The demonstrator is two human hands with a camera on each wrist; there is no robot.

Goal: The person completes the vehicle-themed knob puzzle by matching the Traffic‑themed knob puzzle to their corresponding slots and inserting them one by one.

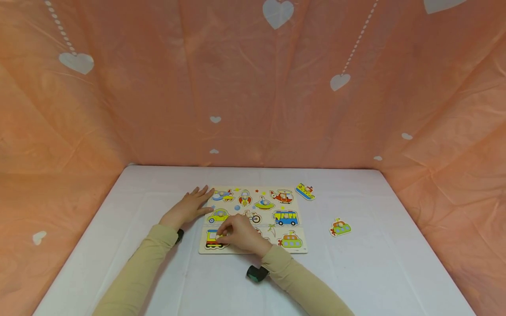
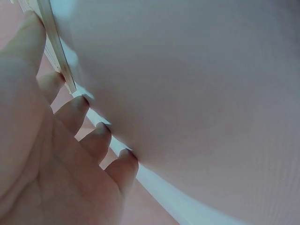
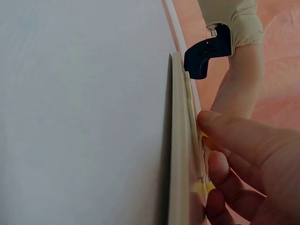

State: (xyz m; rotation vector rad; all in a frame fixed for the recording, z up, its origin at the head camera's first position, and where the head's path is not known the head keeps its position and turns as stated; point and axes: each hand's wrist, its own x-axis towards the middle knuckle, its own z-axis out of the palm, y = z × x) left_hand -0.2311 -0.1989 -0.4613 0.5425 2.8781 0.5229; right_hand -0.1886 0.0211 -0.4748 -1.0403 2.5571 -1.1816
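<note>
A wooden peg puzzle board (image 1: 272,251) with vehicle pictures lies flat on the table. My right hand (image 1: 242,232) reaches across its lower part, thumb and forefinger pinching a train piece (image 1: 211,235) at the lower left corner. From the right wrist view, the train piece (image 3: 191,110) shows edge-on over the board, slightly proud of its surface. My left hand (image 1: 189,207) rests with spread fingers at the board's left side, thumb and forefinger touching its edge; the other fingertips meet the tabletop in the left wrist view. The right hand and forearm hide part of the bottom row.
Off the board's right side lie a ship piece (image 1: 305,192) and a submarine piece (image 1: 341,228). On the board are a bus (image 1: 286,217), a helicopter (image 1: 282,196), a yellow car (image 1: 218,215) and other pictures. Orange cloth (image 1: 253,131) with hearts surrounds the white table (image 1: 379,272).
</note>
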